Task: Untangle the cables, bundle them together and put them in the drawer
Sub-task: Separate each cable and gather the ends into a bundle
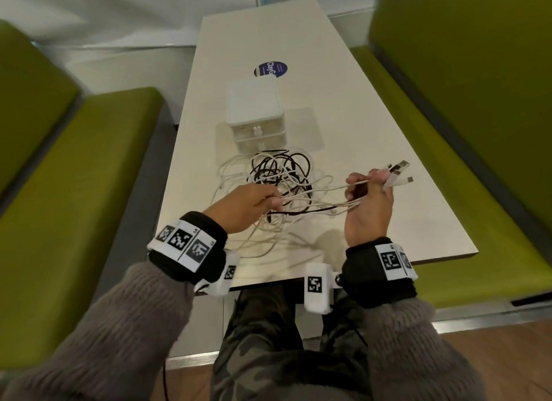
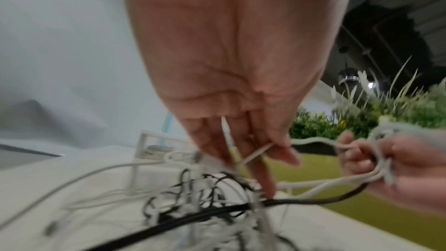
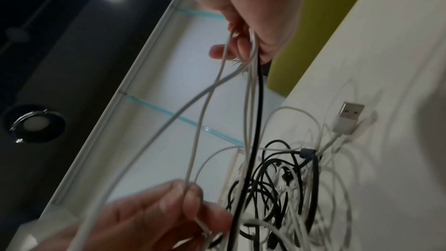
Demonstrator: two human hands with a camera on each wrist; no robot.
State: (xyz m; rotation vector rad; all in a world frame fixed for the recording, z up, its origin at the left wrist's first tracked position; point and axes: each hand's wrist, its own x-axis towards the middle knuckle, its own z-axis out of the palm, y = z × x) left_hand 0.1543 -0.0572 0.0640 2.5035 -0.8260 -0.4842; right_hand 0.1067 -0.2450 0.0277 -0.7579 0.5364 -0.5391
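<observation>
A tangle of white and black cables lies on the white table, just in front of a small white drawer unit with its drawers closed. My right hand is raised above the table and grips a bunch of white cables and one black one, their USB plugs sticking out past the fingers. My left hand pinches a white cable that runs across to the right hand. In the right wrist view the cables hang down from the fist to the tangle.
A round dark blue sticker sits on the table behind the drawer unit. Green benches stand on the left and right of the table. A loose USB plug lies on the table beside the tangle.
</observation>
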